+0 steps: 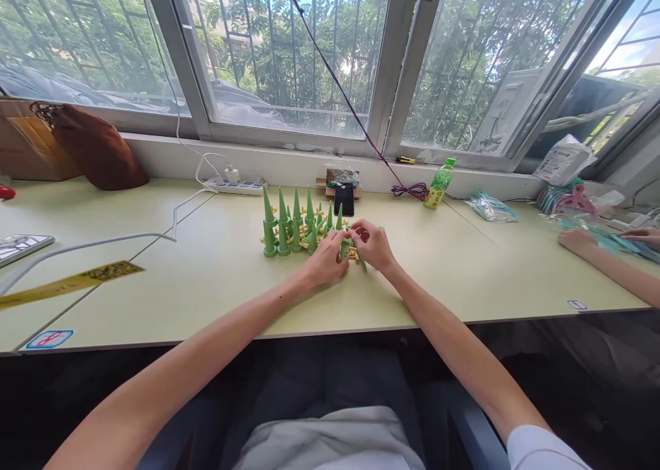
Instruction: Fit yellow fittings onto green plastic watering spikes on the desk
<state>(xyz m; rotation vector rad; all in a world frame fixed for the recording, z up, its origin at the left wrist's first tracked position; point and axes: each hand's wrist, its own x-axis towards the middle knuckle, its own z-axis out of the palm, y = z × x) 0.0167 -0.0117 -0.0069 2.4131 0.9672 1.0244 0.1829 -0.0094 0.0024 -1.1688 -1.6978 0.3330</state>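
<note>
The cones (289, 226) look like matt green plastic, smooth-sided, with small pale yellow plastic pieces (353, 253) among them, and the desk (206, 277) is a smooth, pale laminate with a faint sheen. The bottle (439, 183) is clear glossy plastic with a green label, the phone (344, 198) a glossy black slab, and the bag (97, 150) soft brown cloth. The cable (103, 242) is smooth white plastic, and the packet (563, 159) crinkled shiny film.

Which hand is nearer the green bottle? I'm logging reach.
Right. The right hand lies left of and nearer the camera than the green bottle; the left hand lies farther left, beside the cones.
</note>
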